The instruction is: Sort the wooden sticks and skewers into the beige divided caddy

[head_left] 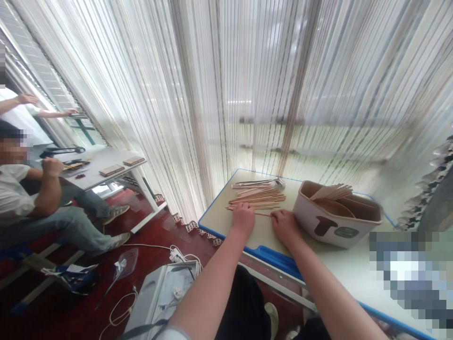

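Wooden chopsticks point(264, 198) lie side by side in a loose pile on the cream desk point(219, 215). My left hand point(243, 219) is at the near edge of the pile, fingers closed on one end of a single chopstick point(263, 214). My right hand point(285, 224) pinches the other end of that chopstick, close to the desk surface. Behind the pile lie metal utensils point(262, 182), too small to name surely. Right of my right hand stands a divided utensil holder point(323, 224) with lighter wooden sticks point(331, 191) leaning in one compartment.
A sheer curtain point(230, 94) hangs behind the blue-edged desk. At left, a person point(53, 212) sits by a white table point(102, 163); another stands behind. On the red floor are a grey box point(152, 293) and white cables point(120, 311).
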Demonstrator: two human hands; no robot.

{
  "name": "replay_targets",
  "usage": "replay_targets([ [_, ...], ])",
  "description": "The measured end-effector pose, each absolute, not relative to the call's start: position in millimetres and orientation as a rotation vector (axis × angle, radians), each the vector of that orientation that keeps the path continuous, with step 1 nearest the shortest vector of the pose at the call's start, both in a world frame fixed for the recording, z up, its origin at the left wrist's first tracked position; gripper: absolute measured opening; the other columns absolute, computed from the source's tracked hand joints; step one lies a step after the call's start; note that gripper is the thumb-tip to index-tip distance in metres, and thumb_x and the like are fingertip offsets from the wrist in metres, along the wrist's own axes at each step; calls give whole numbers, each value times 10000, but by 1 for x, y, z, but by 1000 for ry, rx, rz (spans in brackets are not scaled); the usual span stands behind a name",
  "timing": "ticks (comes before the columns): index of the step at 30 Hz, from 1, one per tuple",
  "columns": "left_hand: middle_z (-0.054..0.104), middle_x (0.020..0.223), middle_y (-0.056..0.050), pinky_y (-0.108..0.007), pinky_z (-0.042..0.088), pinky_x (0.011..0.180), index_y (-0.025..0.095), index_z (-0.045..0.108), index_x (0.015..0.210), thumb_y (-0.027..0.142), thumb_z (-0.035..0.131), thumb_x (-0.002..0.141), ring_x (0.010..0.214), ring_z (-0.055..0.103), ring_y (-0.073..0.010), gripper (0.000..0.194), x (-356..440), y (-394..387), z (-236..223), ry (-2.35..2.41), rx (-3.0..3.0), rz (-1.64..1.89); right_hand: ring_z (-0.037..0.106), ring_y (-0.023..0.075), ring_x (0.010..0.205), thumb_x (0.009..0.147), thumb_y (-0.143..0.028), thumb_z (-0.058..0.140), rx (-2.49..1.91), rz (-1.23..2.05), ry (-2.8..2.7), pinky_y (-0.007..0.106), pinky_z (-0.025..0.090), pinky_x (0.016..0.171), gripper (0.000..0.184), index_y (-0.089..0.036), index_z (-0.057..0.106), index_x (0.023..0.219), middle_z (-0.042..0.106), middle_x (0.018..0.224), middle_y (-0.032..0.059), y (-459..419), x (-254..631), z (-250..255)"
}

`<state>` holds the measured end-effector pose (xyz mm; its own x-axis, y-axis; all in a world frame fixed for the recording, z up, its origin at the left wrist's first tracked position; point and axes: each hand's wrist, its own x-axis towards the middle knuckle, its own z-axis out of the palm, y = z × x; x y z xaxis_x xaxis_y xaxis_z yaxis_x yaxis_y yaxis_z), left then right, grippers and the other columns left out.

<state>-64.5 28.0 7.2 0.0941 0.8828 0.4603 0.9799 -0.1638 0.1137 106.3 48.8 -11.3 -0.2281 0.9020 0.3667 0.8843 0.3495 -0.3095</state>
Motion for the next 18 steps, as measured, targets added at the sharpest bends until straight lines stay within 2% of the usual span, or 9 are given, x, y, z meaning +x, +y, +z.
replay_targets([
  [8,599,1006,-100,-403,412,837,173,649,904,144,478,855,981,492,-249,180,-62,25,2,-1746,-2146,-775,525,216,937,857,-233,444,-1500,192,-2126,363,394,886,184,-167,615,849,598,948,99,46,115,-14],
  [12,600,1039,-91,-406,397,874,184,635,904,177,477,866,1014,491,-251,163,-49,17,9,-1581,-2233,-935,553,195,906,898,-289,374,-1372,321,-2044,346,432,848,234,-186,585,888,615,940,78,37,123,0],
  [18,637,970,-71,-398,414,858,212,633,1000,180,467,877,957,534,-231,209,-50,15,12,-1562,-2241,-998,592,198,774,905,-362,379,-1316,345,-1812,344,477,734,251,-211,579,926,639,835,58,24,129,19],
])
